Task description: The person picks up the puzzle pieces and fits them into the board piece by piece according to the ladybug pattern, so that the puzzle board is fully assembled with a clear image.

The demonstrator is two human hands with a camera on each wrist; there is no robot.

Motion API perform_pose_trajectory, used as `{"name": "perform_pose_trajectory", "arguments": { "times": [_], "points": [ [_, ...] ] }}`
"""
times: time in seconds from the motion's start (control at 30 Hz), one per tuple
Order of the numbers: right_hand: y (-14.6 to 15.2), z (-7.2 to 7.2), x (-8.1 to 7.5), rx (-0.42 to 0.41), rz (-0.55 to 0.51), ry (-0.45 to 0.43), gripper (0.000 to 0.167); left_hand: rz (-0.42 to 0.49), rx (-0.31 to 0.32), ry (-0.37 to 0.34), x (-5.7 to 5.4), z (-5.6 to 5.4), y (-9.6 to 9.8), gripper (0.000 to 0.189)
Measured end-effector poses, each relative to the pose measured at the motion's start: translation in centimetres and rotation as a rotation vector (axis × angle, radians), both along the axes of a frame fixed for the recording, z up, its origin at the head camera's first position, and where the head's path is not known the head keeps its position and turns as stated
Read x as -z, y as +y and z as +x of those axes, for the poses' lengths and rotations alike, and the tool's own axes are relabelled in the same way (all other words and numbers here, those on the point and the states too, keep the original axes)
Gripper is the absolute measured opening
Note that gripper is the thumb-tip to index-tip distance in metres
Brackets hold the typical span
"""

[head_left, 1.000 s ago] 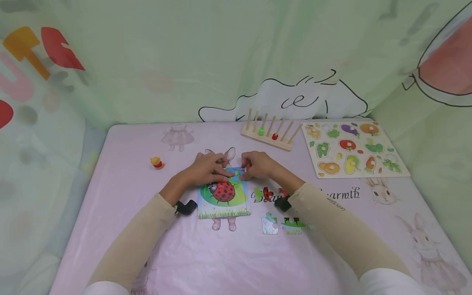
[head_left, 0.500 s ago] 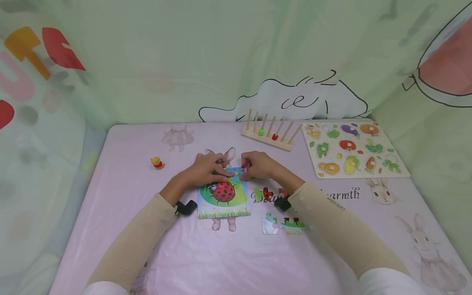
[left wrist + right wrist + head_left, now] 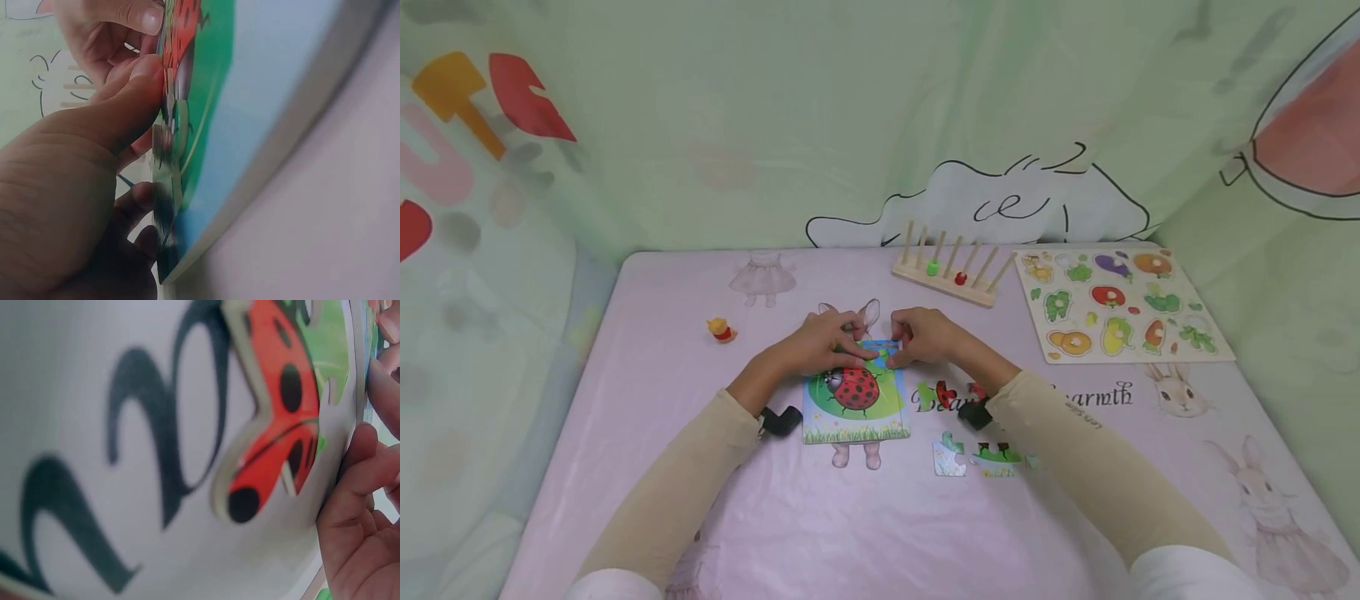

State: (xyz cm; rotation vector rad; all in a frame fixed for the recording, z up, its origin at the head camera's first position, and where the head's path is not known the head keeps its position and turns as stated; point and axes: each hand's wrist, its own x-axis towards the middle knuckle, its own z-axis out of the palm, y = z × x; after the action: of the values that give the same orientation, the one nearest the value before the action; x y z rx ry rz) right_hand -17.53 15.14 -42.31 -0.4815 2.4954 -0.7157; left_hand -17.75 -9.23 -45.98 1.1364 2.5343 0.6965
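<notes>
A ladybug jigsaw puzzle (image 3: 853, 408) lies on the table, most of its picture assembled in a shallow square board. My left hand (image 3: 816, 342) rests over its upper left part, with thumb and forefinger stretched across the surface, pressing on it. At the upper right corner, my right hand (image 3: 925, 335) has curled fingers, with thumb and forefinger pinching at a blue-and-green puzzle piece (image 3: 883, 354). That piece is largely covered by the fingertips. In the left wrist view, the thumb of my left hand (image 3: 69, 162) lies against the puzzle face.
Loose puzzle pieces lie right of the board: a red spotted one (image 3: 281, 406), a corner piece (image 3: 949, 458) and a green one (image 3: 996, 458). Behind stand a wooden peg rack (image 3: 943, 281) and a vegetable puzzle board (image 3: 1120, 312). A small bear figurine (image 3: 721, 331) is at left.
Both hands stay at the top of the puzzle in nearly the same pose. The whole head view shifts very slightly; nothing else visibly moves.
</notes>
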Motion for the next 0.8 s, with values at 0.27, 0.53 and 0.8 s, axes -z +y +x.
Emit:
{"name": "perform_pose_trajectory", "arguments": {
  "times": [0.27,0.53,0.8],
  "points": [
    [-0.4,0.0,0.0,0.008,0.002,0.019,0.033,-0.024,0.007,0.010,-0.4,0.2,-0.6,0.026],
    [-0.4,0.1,-0.1,0.016,-0.004,0.027,0.031,-0.127,-0.054,-0.016,-1.6,1.0,-2.4,0.026],
    [-0.2,0.3,0.0,0.028,0.000,0.021,0.031,-0.213,-0.064,0.087,-2.0,2.4,-3.7,0.026]
  ]
}}
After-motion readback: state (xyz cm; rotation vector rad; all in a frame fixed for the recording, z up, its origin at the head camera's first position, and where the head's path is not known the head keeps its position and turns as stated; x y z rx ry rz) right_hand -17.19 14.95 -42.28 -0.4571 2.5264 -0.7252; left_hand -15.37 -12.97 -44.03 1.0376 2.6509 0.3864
